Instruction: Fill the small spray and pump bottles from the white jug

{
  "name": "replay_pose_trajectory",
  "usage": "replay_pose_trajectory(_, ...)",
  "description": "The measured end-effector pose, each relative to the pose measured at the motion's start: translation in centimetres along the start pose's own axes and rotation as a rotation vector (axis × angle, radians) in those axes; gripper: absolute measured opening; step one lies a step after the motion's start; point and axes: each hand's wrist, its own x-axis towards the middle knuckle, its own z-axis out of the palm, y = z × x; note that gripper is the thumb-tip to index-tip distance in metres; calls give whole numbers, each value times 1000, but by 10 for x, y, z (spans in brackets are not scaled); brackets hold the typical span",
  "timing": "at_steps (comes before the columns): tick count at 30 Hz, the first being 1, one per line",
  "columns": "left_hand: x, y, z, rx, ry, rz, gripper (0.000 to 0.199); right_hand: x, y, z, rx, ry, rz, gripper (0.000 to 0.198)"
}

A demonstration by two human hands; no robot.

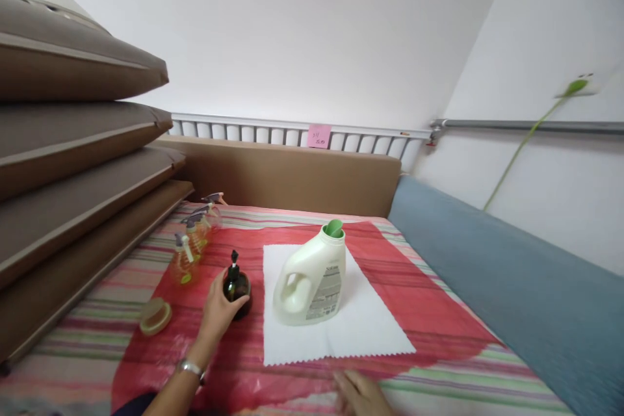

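My left hand (221, 305) is wrapped round a dark pump bottle (237, 289) that stands upright on the red sheet. To its right, a large cream jug (312, 286) with a side handle, a printed label and a green piece (334, 228) in its mouth stands on a white cloth (375, 331) with zigzag edges. Near the cloth's front edge is my right hand (361, 393), slightly blurred and partly cut off by the frame. Its fingers look loosely stretched, with nothing visible in them.
Several clear spray bottles (185, 260) stand at the left, behind a round pale lid (155, 316). A red sheet (234, 370) covers the striped cloth. Stacked brown cushions (82, 136) rise at the left; a brown board (292, 175) and a blue-grey panel (487, 273) border the back and right.
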Motion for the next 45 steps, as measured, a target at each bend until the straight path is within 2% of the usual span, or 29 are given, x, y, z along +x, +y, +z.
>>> replay_pose_trajectory(3, -4, -14, 6, -69, -32, 4, 78, 18, -51, 9, 24, 94, -151, 39)
replay_pose_trajectory(6, -5, -20, 9, -98, -61, 15, 77, 43, -103, 29, 271, 190, -165, 47)
replay_pose_trajectory(8, -1, -22, 9, -86, -78, 28, 78, 62, -126, 47, 419, 276, -193, 47)
replay_pose_trajectory(12, 14, -21, 8, -104, -47, 9, 84, 97, -141, 79, 506, 384, -212, 33)
replay_pose_trajectory(16, 19, 0, 8, -273, -49, -33, 91, 116, -143, 88, 644, 474, -212, 29)
replay_pose_trajectory(20, 12, 30, 15, -404, -140, -70, 93, 114, -153, 65, 773, 557, -218, 35)
replay_pose_trajectory(25, 3, 46, 26, -452, -210, -38, 87, 90, -153, 7, 773, 530, -220, 38)
replay_pose_trajectory(29, -6, 46, 37, -420, -244, -25, 84, 68, -132, -40, 666, 502, -239, 38)
replay_pose_trajectory(35, -24, 45, 55, -426, -337, -15, 80, 57, -86, -96, 489, 588, -250, 40)
replay_pose_trajectory(39, -27, 50, 57, -453, -336, 22, 74, 59, -53, -117, 385, 610, -203, 42)
replay_pose_trajectory(45, -28, 59, 55, -379, -410, 170, 70, 47, -30, -119, 236, 611, -121, 41)
